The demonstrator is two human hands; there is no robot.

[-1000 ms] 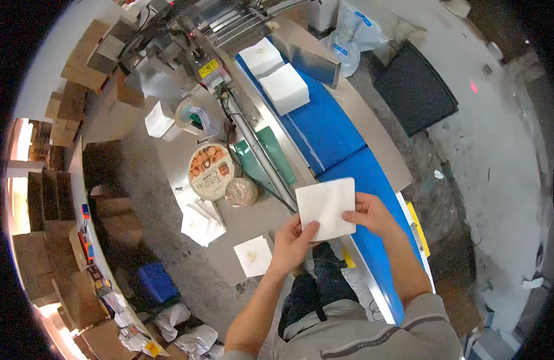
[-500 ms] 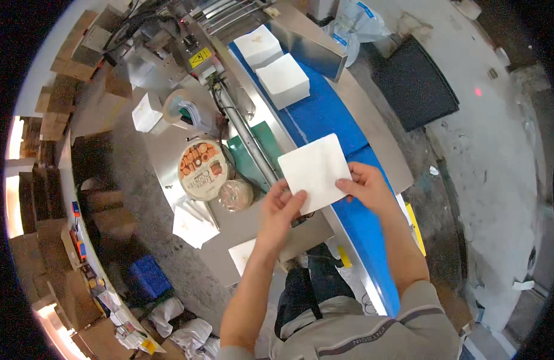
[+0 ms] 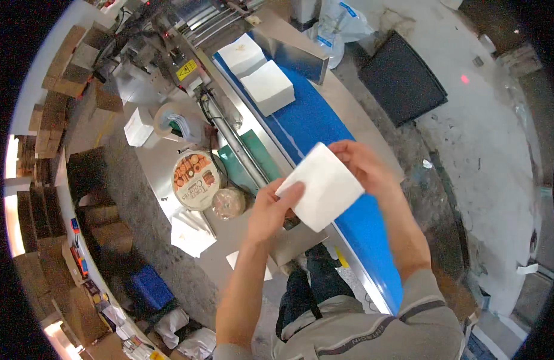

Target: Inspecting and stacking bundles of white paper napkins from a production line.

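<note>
Right hand [image 3: 365, 163] pinching the far edge of a white pack [image 3: 320, 185], fingers closed on it; left hand [image 3: 272, 207] gripping the near corner, thumb on top. Pack held tilted in the air, just above the blue belt [image 3: 325, 129], not yet set down. Further up the belt, two more white packs [image 3: 266, 87] lying flat, one behind the other and close together, near the steel guide [image 3: 292, 54] (so, judging by that, some already placed and this one apparently next in line). Left of the belt, on the steel table [image 3: 160, 180]: a round tin [image 3: 196, 179] with its lid on, contents hidden; a smaller round lidded tub [image 3: 228, 203] touching it, contents not discernible; a tape roll [image 3: 175, 122] beyond; loose white sheets [image 3: 191, 234] near the table's edge. Stacked cardboard boxes [image 3: 61, 66] well off to the left, closed or folded flat, hard to tell which. Blue crate [image 3: 148, 287] on the floor below, interior not visible.
</note>
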